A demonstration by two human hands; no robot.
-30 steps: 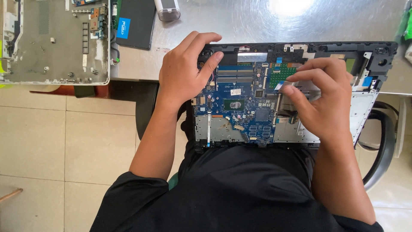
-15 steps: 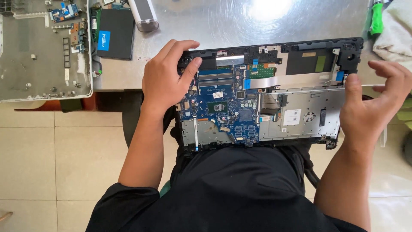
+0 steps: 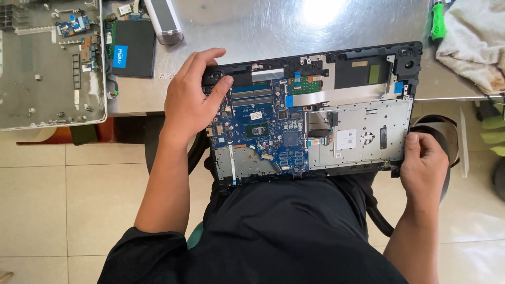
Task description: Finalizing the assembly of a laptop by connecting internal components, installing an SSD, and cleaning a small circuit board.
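An opened laptop base (image 3: pixel 363 131) rests half on my lap and half on the edge of a metal table (image 3: pixel 263 26), its blue motherboard (image 3: pixel 268 131) bared on the left side. My left hand (image 3: pixel 192 100) grips the base's far left corner, thumb pressed beside the board. My right hand (image 3: pixel 423 163) holds the near right corner of the base, thumb on top of the black frame. The silver inner plate with a white sticker (image 3: pixel 346 139) fills the right half.
A detached grey laptop cover (image 3: pixel 50 79) with small boards lies on the table at the left. Beside it are a black drive with a blue label (image 3: pixel 131 50) and a silver cylinder (image 3: pixel 164 21). A green-handled tool (image 3: pixel 437 21) and a soiled cloth (image 3: pixel 473 42) lie at the right.
My right hand left the middle of the board, swung out to the right, and now grips the near right corner. The laptop base sits further right in view.
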